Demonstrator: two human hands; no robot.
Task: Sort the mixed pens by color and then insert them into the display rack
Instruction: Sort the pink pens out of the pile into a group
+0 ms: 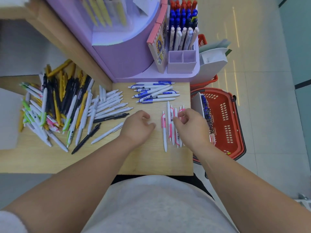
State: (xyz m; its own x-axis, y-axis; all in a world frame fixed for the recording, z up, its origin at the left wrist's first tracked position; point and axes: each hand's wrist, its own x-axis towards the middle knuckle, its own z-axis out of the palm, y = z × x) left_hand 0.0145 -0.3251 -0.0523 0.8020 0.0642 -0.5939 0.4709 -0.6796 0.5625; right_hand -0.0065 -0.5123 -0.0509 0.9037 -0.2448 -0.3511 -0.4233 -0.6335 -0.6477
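Head view, looking down on a wooden table (151, 162). At nine o'clock, a mixed pile (55, 105) of pens: yellow, black, white with green clips, a few with pink, crossing over one another. Just toward three o'clock from it, a fan of plain white pens (109, 106), with two black pens (111, 117) at its six o'clock edge, one of them near the left hand. At twelve o'clock on the table, a sorted cluster of blue-clipped pens (154, 93), lying roughly crosswise. Below that, toward four o'clock, a row of pink-clipped pens (165, 132), side by side, tips toward six o'clock. Left hand (138, 126) at the table's centre, palm down, fingers loosely curled, holding nothing, well apart from the pink row. Right hand (193, 126) over the three o'clock part of the pink row, fingers curled in above a pink clip; cannot tell whether pinching a pen or only hovering over it. At twelve o'clock beyond the table, the purple display rack (131, 64), with red, blue and white pens standing upright in its rear slots (183, 17) and a two-cell box (182, 62) in front of them. At three o'clock, on the floor beside the table, a red basket (225, 121) with a white box of blue pens (198, 105) leaning inside.
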